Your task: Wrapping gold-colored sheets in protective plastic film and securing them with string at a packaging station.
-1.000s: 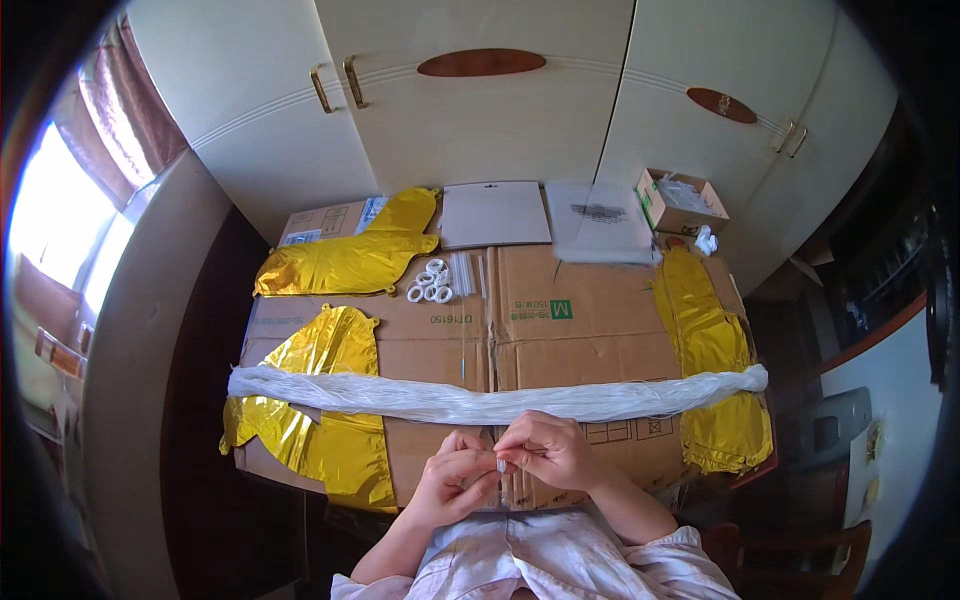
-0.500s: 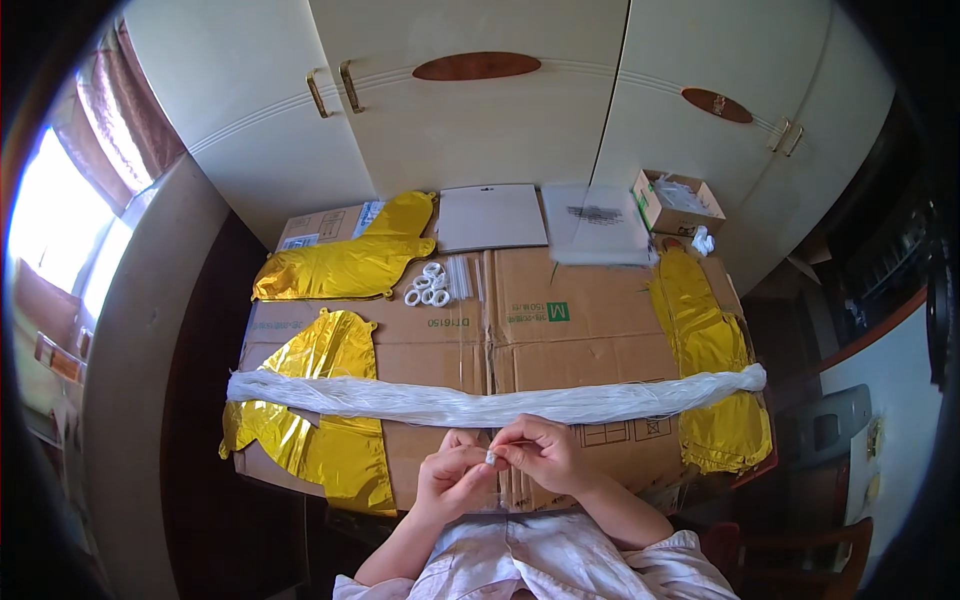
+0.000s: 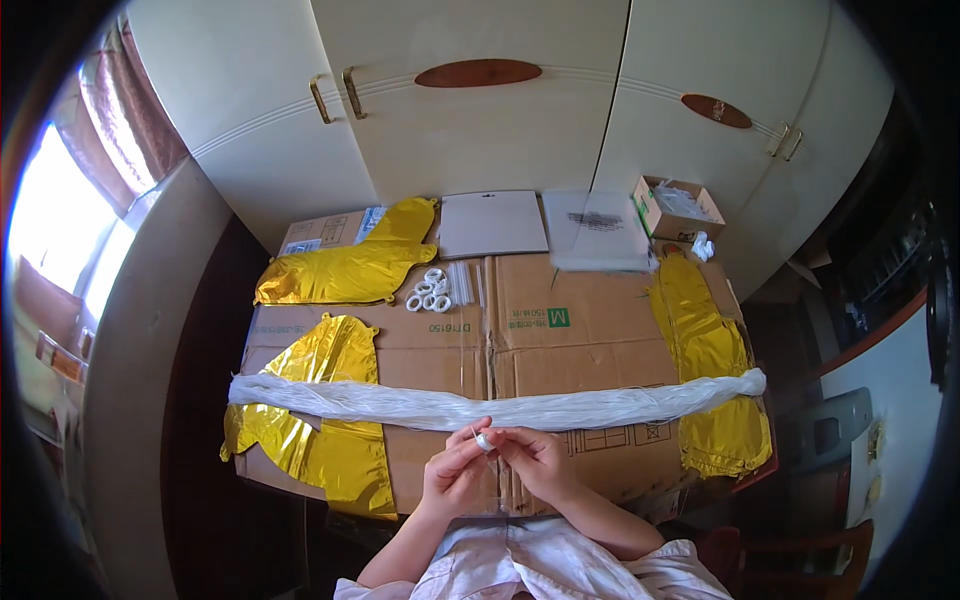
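Observation:
In front of my body, my left hand (image 3: pixel 454 478) is closed in a pinch on a small white ring-shaped roll (image 3: pixel 485 441). The fingertips of my right hand (image 3: pixel 541 466) are pinched together at the right side of that roll. A thin pale end appears to stand up from it. Just beyond my fingers, a long bundle of white strands (image 3: pixel 400 405) stretches across the cardboard-covered table (image 3: pixel 560 360). More small white rolls (image 3: pixel 430 290) sit in a cluster farther back, beside several thin clear strips (image 3: pixel 463 283).
Flat gold foil balloons lie at the back left (image 3: pixel 340 270), front left (image 3: pixel 350 450) and right (image 3: pixel 705 340). At the back are a grey-white card (image 3: pixel 490 224), a clear plastic bag (image 3: pixel 597 235), a small open box (image 3: pixel 680 205) and a crumpled white wad (image 3: pixel 703 246). Cabinets (image 3: pixel 470 130) stand behind.
The white roll has turned so that its ring shape shows, and it has risen slightly in my fingers. My right hand has lowered and flattened a little beside it.

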Motion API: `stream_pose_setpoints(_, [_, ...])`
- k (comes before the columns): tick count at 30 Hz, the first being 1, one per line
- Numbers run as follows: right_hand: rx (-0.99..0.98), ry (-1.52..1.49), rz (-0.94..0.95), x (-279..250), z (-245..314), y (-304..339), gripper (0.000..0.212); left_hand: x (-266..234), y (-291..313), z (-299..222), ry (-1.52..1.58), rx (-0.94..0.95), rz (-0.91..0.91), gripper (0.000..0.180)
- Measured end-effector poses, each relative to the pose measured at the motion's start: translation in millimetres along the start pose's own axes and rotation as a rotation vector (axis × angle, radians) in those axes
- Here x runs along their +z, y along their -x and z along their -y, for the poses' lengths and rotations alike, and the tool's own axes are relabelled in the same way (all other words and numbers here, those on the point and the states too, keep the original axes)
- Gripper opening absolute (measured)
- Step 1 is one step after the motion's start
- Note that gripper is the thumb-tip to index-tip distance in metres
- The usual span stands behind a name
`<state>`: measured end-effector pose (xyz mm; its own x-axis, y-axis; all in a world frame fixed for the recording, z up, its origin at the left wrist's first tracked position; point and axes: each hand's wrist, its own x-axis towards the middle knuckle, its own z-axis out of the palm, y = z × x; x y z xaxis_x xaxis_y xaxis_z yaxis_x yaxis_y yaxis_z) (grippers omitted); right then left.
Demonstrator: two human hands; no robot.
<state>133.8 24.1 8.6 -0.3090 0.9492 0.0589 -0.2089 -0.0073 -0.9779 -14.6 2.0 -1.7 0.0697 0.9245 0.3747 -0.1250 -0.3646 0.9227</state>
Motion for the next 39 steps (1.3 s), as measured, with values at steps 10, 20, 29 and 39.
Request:
stream_pose_setpoints(10, [0.116, 0.194, 0.139, -7, 12, 6, 0.019, -7, -11, -11, -0.449, 0.173, 0.04, 0.035])
stream_pose_setpoints(20, [-0.637, 0.666, 0.323, -21, 51, -22, 0.028, -15, 4, -2, -0.183, -0.259, 0.082, 0.023])
stream_pose_setpoints(29, [-0.242, 0.426, 0.376, -30, 28, -16, 0.024, -21, 7, -1, -0.039, -0.33, 0.175, 0.011])
stream_pose_setpoints(39, [-0.142, 0.381, 0.228, -26, 21, 2, 0.017, -14, 7, -5, 0.296, -0.485, 0.243, 0.015])
